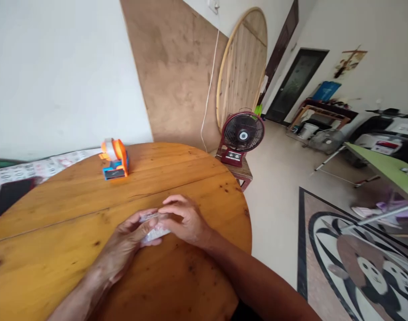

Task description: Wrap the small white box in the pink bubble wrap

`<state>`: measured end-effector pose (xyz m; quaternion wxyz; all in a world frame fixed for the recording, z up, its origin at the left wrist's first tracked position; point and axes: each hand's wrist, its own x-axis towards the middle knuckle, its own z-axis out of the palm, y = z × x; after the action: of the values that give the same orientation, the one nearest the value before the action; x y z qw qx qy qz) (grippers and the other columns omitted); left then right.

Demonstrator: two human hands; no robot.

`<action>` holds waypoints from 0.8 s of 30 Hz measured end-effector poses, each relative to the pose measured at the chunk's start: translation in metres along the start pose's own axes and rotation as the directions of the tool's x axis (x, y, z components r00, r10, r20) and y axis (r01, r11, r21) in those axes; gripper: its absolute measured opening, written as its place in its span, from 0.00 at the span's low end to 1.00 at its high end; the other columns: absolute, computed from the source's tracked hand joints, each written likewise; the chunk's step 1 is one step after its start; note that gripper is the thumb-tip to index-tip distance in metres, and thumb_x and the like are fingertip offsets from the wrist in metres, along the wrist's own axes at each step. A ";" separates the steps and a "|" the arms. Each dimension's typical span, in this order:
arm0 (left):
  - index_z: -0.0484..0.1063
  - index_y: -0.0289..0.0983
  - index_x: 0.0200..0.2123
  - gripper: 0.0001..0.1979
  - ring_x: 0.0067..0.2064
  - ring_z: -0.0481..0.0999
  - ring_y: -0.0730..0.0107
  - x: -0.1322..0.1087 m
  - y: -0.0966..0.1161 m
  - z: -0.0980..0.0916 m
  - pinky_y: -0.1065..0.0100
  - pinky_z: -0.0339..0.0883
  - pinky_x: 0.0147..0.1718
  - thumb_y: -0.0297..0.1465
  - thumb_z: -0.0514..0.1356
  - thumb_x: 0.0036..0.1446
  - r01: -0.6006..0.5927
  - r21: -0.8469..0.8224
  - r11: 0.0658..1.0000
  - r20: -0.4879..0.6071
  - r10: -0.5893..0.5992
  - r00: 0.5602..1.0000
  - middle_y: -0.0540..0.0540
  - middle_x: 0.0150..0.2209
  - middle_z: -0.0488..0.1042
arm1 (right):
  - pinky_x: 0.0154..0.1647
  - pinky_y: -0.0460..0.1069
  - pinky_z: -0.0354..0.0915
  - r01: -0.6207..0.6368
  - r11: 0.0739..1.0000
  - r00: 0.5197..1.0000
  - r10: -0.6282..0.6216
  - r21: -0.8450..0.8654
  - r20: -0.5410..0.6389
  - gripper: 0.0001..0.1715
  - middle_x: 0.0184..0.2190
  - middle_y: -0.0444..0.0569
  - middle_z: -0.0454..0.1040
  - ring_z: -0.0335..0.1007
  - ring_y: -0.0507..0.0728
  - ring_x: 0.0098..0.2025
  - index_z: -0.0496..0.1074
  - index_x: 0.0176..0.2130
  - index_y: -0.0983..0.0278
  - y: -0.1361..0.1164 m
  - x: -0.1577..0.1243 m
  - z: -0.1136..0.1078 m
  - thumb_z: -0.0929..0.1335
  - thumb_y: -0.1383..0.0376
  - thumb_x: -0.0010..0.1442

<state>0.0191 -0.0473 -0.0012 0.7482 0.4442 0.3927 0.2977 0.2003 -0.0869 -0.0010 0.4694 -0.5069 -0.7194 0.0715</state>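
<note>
A small whitish, see-through plastic packet (156,233) is held just above the near part of the round wooden table. My left hand (132,232) is closed around its left side, with the thumb across its face. Bent over the packet's right end, the fingers and thumb of my right hand (184,218) pinch at its upper edge. What lies inside the packet is too small and blurred to make out. Farther back on the table stands an orange and blue tape dispenser (115,158) with a roll of tape, apart from both hands.
The round wooden table (73,200) reaches the wall at its far side. Beyond its right edge, a dark red fan (243,136) stands on a small stool (240,171). A green-topped folding table (384,167) is at the far right.
</note>
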 end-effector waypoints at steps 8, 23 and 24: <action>0.74 0.36 0.44 0.23 0.40 0.76 0.63 -0.002 0.003 0.009 0.65 0.77 0.32 0.39 0.71 0.46 -0.062 -0.044 0.997 -0.009 0.062 0.998 0.45 0.39 0.76 | 0.49 0.54 0.64 0.108 0.994 0.992 -0.110 -0.026 -0.063 0.10 0.44 0.50 0.74 0.71 0.56 0.46 0.79 0.38 0.59 -0.004 0.000 -0.007 0.66 0.68 0.62; 0.73 0.35 0.40 0.22 0.29 0.75 0.71 0.001 0.003 0.001 0.72 0.73 0.21 0.41 0.71 0.46 -0.089 -0.262 0.961 -0.078 0.071 0.994 0.48 0.32 0.76 | 0.54 0.61 0.59 0.251 0.954 0.959 -0.223 -0.163 0.175 0.14 0.55 0.51 0.69 0.64 0.64 0.55 0.74 0.46 0.57 -0.028 -0.004 -0.016 0.67 0.61 0.60; 0.73 0.35 0.41 0.23 0.30 0.76 0.70 0.001 0.004 0.001 0.72 0.73 0.21 0.42 0.71 0.46 -0.088 -0.266 0.960 -0.077 0.070 0.995 0.47 0.33 0.76 | 0.54 0.60 0.59 0.203 0.973 0.976 -0.191 -0.106 0.107 0.12 0.56 0.51 0.68 0.65 0.64 0.55 0.74 0.45 0.56 -0.027 -0.005 -0.018 0.67 0.62 0.60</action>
<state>0.0200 -0.0455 0.0026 0.7757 0.3436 0.3554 0.3924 0.1962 -0.1106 0.0213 0.4086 -0.4554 -0.7910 0.0068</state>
